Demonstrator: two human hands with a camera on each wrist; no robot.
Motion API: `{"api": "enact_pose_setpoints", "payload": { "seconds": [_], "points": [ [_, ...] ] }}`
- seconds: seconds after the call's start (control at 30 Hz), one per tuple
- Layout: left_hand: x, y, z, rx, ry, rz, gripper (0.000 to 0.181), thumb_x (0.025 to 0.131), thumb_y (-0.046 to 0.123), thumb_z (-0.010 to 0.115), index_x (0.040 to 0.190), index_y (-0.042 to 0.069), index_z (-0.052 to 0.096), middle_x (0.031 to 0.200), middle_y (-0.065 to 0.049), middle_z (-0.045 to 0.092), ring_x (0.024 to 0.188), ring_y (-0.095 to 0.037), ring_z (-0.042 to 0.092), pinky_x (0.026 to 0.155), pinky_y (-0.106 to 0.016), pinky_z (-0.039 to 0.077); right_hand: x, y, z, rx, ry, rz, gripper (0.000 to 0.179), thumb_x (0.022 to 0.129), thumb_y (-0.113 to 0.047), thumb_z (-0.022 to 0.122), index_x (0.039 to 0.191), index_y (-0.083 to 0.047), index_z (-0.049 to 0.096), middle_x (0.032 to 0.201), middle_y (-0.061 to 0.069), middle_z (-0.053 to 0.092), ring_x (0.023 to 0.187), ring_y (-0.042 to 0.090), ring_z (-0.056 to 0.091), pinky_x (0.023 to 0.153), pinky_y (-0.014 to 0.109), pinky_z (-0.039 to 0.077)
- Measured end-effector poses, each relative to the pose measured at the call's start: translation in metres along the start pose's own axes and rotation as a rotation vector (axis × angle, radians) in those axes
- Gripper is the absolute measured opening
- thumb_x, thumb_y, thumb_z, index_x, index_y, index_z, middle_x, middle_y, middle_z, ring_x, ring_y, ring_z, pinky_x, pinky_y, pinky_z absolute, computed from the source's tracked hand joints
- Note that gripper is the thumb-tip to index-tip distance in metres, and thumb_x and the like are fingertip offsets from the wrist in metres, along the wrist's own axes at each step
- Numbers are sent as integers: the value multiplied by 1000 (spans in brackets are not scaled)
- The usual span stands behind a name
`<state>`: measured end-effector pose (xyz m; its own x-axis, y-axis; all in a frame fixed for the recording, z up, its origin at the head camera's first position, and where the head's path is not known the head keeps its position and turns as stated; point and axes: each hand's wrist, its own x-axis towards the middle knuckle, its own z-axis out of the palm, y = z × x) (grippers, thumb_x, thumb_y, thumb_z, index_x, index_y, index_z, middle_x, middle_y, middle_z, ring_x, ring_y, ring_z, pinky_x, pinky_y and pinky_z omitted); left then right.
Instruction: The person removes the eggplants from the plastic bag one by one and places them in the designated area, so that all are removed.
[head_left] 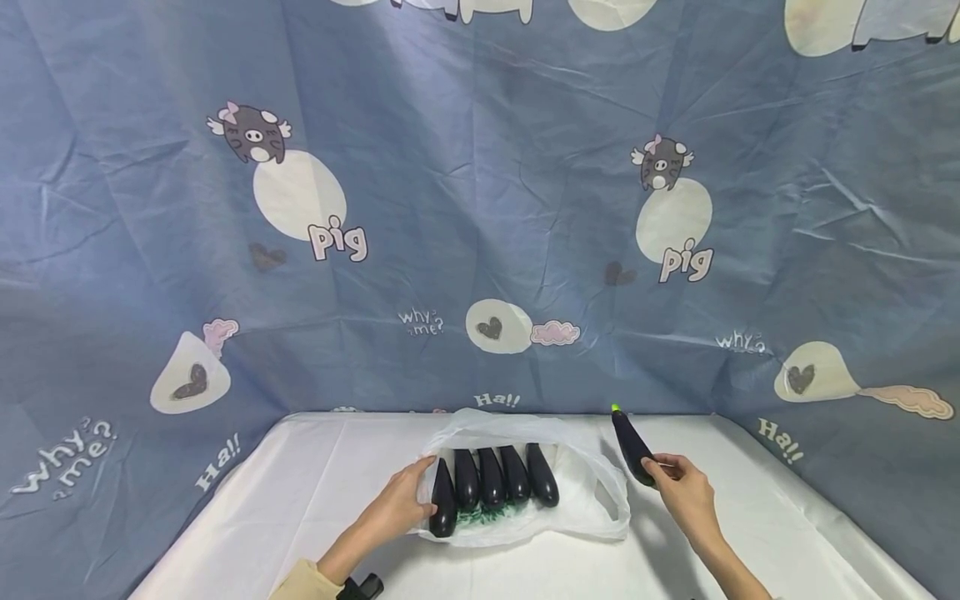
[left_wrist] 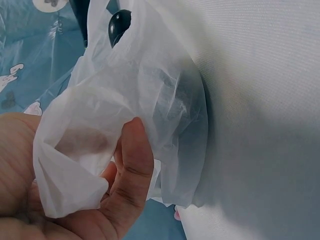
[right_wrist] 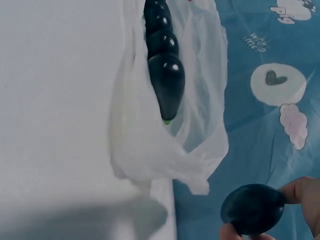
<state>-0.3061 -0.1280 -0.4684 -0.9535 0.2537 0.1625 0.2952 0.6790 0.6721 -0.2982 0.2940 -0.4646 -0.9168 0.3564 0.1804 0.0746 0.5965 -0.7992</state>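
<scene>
Eggplant (head_left: 630,443): I find it pinched by the fingers of the right hand (head_left: 684,490), projecting beyond their tips. The left hand's (head_left: 401,502) fingers clamp the bag (head_left: 576,510); five eggplants (head_left: 492,482) lie right of them.

A creased blue cloth (head_left: 480,208) printed with cartoon pigs (head_left: 255,137) and lettering (head_left: 337,239) surrounds a white-covered table (head_left: 322,467). Pale light shines along its folds.
</scene>
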Motion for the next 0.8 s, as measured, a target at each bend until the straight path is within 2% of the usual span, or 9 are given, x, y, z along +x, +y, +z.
{"api": "enact_pose_setpoints", "payload": {
  "seconds": [0.57, 0.8],
  "points": [
    [-1, -2, 2, 14, 13, 9, 76, 69, 0, 78, 137, -8, 44, 136, -36, 48, 126, -53, 44, 102, -65, 39, 11, 28, 5, -26, -41, 34, 59, 89, -48, 62, 118, 3, 60, 96, 17, 71, 77, 16, 65, 66, 26, 47],
    [-1, -2, 3, 10, 17, 21, 76, 68, 0, 77, 136, -9, 45, 135, -36, 48, 126, -53, 45, 101, -65, 39, 14, 36, 9, -43, -47, 42, 62, 87, -49, 64, 115, 6, 60, 98, 21, 69, 87, 29, 65, 66, 28, 48]
  ]
}}
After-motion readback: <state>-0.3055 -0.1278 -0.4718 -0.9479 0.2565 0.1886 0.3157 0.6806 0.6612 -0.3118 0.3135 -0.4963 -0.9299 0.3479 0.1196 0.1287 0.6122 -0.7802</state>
